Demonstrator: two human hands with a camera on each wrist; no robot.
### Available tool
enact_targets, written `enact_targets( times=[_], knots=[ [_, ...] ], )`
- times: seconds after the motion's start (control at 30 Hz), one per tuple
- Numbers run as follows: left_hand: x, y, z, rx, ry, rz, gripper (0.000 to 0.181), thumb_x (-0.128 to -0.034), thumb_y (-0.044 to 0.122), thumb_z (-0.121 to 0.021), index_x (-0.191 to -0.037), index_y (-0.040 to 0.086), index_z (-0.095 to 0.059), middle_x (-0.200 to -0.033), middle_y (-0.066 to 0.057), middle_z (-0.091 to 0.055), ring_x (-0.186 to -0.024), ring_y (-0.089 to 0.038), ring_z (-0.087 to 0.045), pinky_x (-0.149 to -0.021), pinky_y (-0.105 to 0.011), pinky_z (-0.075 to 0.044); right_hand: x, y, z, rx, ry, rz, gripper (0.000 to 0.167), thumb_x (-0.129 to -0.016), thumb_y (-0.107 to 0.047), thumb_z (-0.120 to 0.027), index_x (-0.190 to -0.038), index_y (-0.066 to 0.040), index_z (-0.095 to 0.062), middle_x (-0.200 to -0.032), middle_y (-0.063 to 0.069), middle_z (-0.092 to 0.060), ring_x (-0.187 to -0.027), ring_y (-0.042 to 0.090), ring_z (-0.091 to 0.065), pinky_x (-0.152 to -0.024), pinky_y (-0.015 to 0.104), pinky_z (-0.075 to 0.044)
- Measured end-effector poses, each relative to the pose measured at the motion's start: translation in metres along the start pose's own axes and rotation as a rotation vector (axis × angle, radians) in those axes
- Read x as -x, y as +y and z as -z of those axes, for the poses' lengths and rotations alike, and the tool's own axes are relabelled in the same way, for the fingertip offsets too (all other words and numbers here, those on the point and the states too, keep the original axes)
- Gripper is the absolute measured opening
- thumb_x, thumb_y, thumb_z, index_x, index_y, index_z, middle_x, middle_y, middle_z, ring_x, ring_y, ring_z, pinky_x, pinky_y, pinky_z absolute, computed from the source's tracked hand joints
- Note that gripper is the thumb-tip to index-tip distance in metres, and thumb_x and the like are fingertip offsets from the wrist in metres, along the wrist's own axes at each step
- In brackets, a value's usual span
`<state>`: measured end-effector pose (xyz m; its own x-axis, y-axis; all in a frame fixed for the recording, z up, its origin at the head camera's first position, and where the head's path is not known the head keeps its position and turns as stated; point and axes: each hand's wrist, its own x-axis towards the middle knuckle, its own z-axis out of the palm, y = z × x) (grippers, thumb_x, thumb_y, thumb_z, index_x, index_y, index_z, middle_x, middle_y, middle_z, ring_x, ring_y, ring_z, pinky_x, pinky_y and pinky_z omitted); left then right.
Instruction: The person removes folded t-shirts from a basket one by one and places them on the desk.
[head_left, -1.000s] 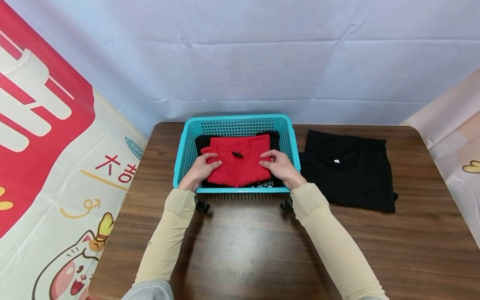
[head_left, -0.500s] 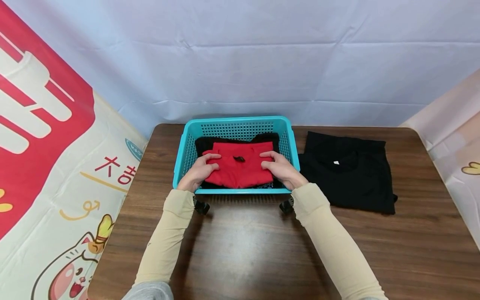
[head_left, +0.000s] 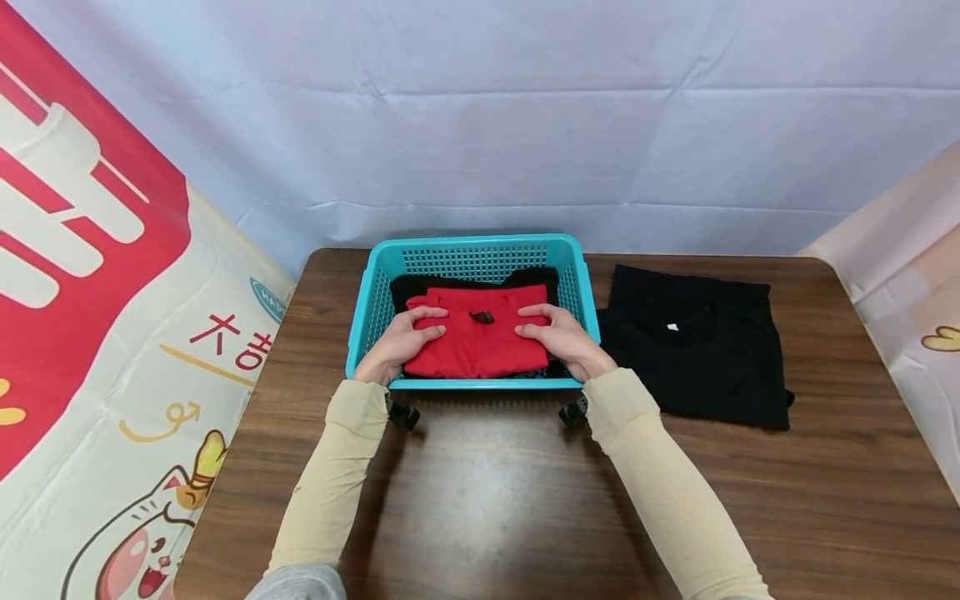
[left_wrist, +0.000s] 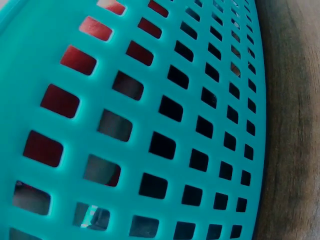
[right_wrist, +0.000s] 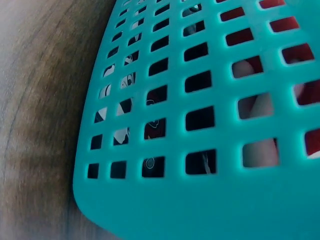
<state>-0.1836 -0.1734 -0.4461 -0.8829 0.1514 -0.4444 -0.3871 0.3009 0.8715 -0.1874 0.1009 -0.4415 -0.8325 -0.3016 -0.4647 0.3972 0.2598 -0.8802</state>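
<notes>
A folded red shirt (head_left: 480,346) with a dark neck label lies on top of other folded clothes in a turquoise basket (head_left: 480,383). My left hand (head_left: 396,342) holds its left side, thumb and forefinger on the cloth. My right hand (head_left: 566,337) holds the right side in the same manner. The other fingers are mostly hidden behind the cloth and basket. Both wrist views look at the basket's outer wall; through its holes in the right wrist view, some fingers (right_wrist: 260,152) show beside red cloth. Beneath the shirt lie black clothes (head_left: 532,277).
A folded black shirt (head_left: 705,358) with a small white label lies on the brown wooden table (head_left: 480,517), right of the basket. Pale cloth (head_left: 480,150) hangs behind the table, and a printed cloth (head_left: 150,375) hangs at the left.
The red shirt has shifted slightly toward me and to the right, and its front edge lies flatter near the basket's front rim. Both hands stay at its sides.
</notes>
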Motion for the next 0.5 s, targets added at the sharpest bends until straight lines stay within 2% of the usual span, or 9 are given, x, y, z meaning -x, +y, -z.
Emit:
enact_targets(
  times=[0.13,0.27,0.5],
  knots=[
    [0.0020,-0.0001,0.0012,0.027,-0.007,-0.009,0.046,-0.0953,0.016,-0.059,-0.140,0.019,-0.048,-0.123,-0.011,-0.058,-0.090,-0.017,-0.064,-0.076,-0.025,-0.055,0.0013,-0.0003,-0.0005,0.045,0.013,0.034,0.045,-0.096,-0.013,-0.056,-0.140,-0.014,-0.044,-0.144,0.009,-0.038,-0.121,0.026,-0.045,-0.090,0.034,-0.049],
    [0.0035,0.0006,0.0029,0.033,-0.006,-0.021,0.052,-0.0949,0.013,-0.058,-0.144,0.019,-0.044,-0.129,-0.010,-0.053,-0.094,-0.017,-0.061,-0.077,-0.024,-0.054,0.0024,-0.0009,-0.0004,0.059,0.015,0.074,0.046,-0.095,-0.007,-0.055,-0.139,-0.014,-0.044,-0.150,0.009,-0.030,-0.123,0.028,-0.041,-0.086,0.032,-0.049],
    [0.0042,0.0014,0.0049,0.103,0.002,-0.030,0.052,-0.0944,0.016,-0.060,-0.144,0.024,-0.046,-0.130,-0.008,-0.054,-0.092,-0.016,-0.064,-0.077,-0.024,-0.055,0.0033,-0.0002,0.0028,0.004,0.028,0.116,0.049,-0.094,-0.008,-0.057,-0.140,-0.019,-0.046,-0.142,0.008,-0.041,-0.114,0.026,-0.050,-0.078,0.026,-0.053]
  ],
)
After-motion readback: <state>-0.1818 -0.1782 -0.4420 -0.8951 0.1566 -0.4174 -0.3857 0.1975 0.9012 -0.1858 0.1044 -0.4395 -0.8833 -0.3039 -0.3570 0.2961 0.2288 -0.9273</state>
